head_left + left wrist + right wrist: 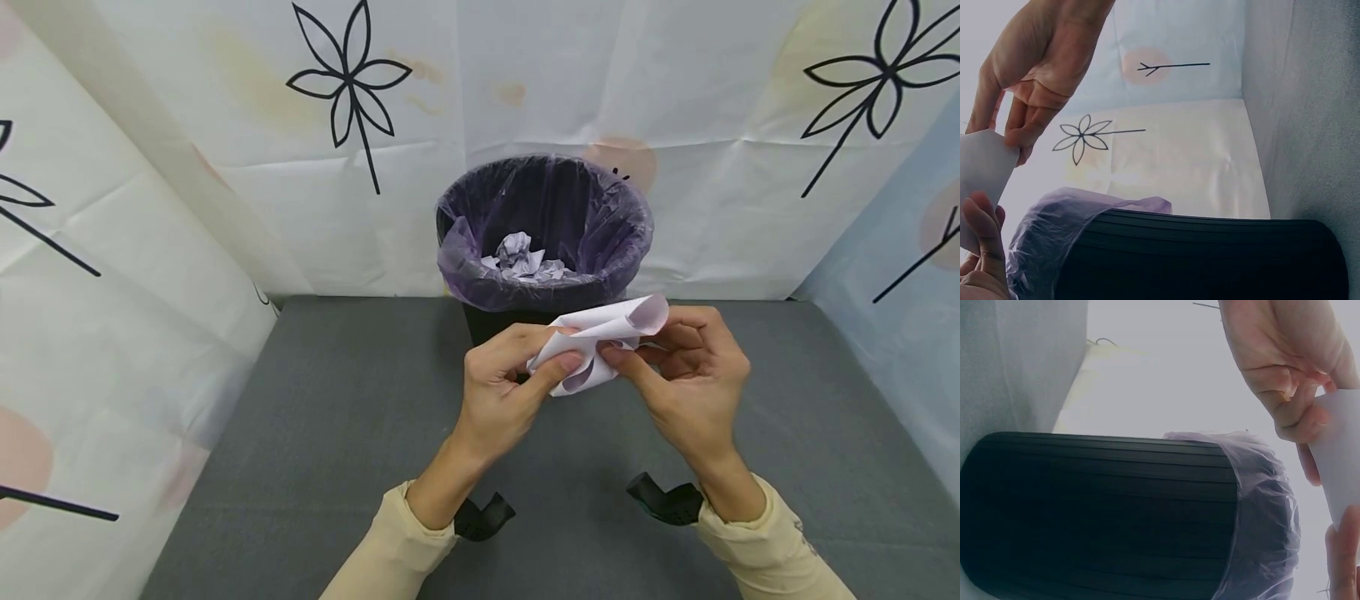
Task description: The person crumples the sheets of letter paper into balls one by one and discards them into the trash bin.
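Note:
A sheet of white paper (pixel 611 321), curled into a loose roll with folded lower edges, is held up between both hands in front of the bin. My left hand (pixel 498 387) pinches its left end, thumb on the near side. At the other end, the right hand (pixel 693 379) grips the lower right edge between thumb and curled fingers. Behind the paper stands a black trash bin (pixel 1097 512) lined with a thin purple plastic bag (pixel 487 279) folded over its rim. Several crumpled paper balls (pixel 521 258) lie inside it. The left wrist view shows the paper (pixel 982 169) from below.
The bin stands at the back of a dark grey table (pixel 360 417), close to a white cloth backdrop (pixel 247 208) with flower drawings. Similar cloth walls rise at the left and right sides. Black straps (pixel 483 518) hang at both wrists, beside cream sleeves (pixel 397 542).

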`<state>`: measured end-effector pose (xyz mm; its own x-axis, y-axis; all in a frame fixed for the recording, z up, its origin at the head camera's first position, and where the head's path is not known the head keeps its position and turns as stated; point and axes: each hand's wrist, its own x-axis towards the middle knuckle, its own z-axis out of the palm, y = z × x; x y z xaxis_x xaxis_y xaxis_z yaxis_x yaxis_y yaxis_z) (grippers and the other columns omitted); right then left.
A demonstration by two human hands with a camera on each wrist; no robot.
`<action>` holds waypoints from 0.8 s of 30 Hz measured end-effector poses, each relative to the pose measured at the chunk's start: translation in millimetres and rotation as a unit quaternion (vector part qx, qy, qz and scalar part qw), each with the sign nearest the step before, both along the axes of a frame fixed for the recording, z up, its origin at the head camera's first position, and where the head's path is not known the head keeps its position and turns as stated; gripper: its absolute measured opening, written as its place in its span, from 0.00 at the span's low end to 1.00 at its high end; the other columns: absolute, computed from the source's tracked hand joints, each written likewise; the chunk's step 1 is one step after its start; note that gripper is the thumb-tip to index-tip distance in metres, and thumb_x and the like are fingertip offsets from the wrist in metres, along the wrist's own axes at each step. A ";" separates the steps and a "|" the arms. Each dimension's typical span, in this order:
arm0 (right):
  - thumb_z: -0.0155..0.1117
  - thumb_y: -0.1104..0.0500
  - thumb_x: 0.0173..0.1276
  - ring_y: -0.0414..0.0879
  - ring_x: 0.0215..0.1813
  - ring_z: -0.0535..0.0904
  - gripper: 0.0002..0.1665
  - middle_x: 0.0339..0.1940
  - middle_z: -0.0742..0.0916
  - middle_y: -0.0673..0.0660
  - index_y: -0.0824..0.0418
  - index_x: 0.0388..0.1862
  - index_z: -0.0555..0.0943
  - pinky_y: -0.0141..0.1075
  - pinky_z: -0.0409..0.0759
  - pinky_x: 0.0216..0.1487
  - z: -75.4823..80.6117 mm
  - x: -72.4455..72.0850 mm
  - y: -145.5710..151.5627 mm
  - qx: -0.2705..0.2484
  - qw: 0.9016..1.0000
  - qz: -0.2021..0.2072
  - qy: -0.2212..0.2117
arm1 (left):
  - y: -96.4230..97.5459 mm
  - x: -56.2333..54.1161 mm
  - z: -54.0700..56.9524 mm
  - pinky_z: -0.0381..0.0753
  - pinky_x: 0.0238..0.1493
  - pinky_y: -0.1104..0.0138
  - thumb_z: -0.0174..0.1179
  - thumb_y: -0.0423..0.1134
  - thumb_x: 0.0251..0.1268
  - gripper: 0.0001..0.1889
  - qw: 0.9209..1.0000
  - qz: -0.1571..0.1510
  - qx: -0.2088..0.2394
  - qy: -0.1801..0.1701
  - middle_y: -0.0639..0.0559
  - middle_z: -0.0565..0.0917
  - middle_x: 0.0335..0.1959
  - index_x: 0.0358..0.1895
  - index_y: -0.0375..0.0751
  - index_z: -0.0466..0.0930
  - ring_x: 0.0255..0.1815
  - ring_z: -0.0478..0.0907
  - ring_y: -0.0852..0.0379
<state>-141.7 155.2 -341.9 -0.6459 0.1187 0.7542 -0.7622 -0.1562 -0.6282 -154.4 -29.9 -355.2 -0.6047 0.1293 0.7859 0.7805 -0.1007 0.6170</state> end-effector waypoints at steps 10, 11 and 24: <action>0.77 0.73 0.56 0.53 0.45 0.88 0.24 0.46 0.87 0.73 0.87 0.47 0.79 0.34 0.85 0.46 1.2 -2.7 -6.7 -0.028 0.997 0.015 0.073 | 1.1 3.5 4.8 0.83 0.26 0.66 0.68 0.16 0.56 0.12 0.997 -0.010 0.029 -0.070 0.36 0.86 0.40 0.45 0.21 0.86 0.36 0.81 0.56; 0.77 0.74 0.56 0.53 0.44 0.88 0.22 0.46 0.87 0.73 0.88 0.45 0.79 0.34 0.85 0.46 1.3 -2.8 -7.1 -0.029 0.997 0.017 0.076 | 1.2 4.1 5.4 0.83 0.25 0.66 0.68 0.16 0.56 0.12 0.997 -0.010 0.031 -0.077 0.36 0.86 0.40 0.44 0.21 0.86 0.35 0.81 0.56; 0.74 0.68 0.64 0.48 0.45 0.86 0.13 0.41 0.87 0.69 0.82 0.32 0.85 0.30 0.83 0.48 0.2 -6.8 -9.3 0.066 0.991 -0.041 0.110 | 0.1 1.9 8.4 0.88 0.33 0.57 0.70 0.21 0.55 0.10 0.993 0.001 0.041 -0.113 0.35 0.86 0.40 0.41 0.21 0.87 0.37 0.86 0.52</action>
<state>-148.5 145.8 -341.6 -0.4568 0.0553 0.8878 -0.8895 -0.0157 -0.4567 -152.5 -29.8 -346.8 -0.7666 0.0687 0.6384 0.6239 -0.1557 0.7659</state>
